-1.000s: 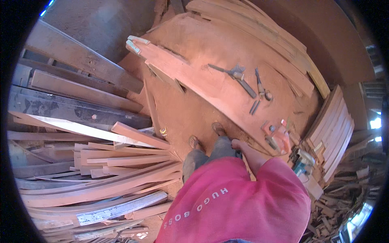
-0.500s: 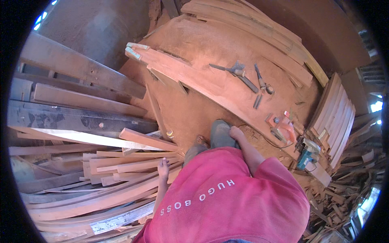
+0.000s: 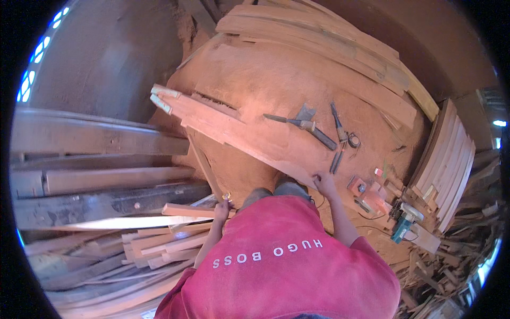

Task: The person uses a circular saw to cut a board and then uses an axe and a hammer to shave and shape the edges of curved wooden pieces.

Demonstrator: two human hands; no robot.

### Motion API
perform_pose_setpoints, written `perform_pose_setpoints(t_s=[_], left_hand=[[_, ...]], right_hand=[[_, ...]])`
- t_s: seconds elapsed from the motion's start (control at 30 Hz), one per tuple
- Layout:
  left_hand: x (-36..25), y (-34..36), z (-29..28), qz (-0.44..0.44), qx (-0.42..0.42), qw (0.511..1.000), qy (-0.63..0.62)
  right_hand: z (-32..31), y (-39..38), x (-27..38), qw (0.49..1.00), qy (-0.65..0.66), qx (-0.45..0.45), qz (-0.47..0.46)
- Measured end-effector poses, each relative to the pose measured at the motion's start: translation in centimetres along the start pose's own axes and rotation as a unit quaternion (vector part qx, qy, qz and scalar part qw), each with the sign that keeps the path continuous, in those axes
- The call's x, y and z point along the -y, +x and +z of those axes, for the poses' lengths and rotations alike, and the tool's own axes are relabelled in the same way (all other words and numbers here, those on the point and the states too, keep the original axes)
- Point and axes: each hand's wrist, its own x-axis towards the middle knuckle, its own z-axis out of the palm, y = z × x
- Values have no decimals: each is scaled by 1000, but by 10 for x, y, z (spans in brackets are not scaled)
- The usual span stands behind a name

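My left hand (image 3: 222,210) hangs by my left side, in front of some stacked boards. Just beyond its fingers is a small shiny round thing (image 3: 227,196) I cannot name, and whether they touch is unclear. The left fingers are too small and blurred to read. My right hand (image 3: 323,184) is closed at the near edge of a long reddish board (image 3: 239,130); what is in its fingers, if anything, is hidden. Beyond this hand lie a hammer (image 3: 317,135), a second dark-handled tool (image 3: 338,118) and a round tape measure (image 3: 353,140).
An orange-red power tool (image 3: 372,195) and a teal circular saw (image 3: 406,222) stand to the right on the dusty workbench (image 3: 255,69). Planks (image 3: 443,159) are stacked beyond them, above a heap of offcuts (image 3: 425,276). A dark beam (image 3: 106,204) lies at left.
My right hand has moved from beside my knee up to the long board's near edge. My left hand has come nearer the small round thing. The view has shifted and turned.
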Motion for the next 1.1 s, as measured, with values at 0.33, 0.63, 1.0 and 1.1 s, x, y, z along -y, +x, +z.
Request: perform_pose_setpoints(t_s=[0.33,0.63,1.0,1.1], left_hand=[[-323,133,18,307,-71,945,91],[-661,333,123,542,-55,831,114],[-800,487,242,554,-218,755,275],[-791,486,237,525,-190,787,262]], right_hand=[[-145,96,52,962,147,-215,79],[-228,153,60,935,113,-298,159],[-331,390,53,950,-20,-306,49],[-314,462,54,982,-26,-183,50]])
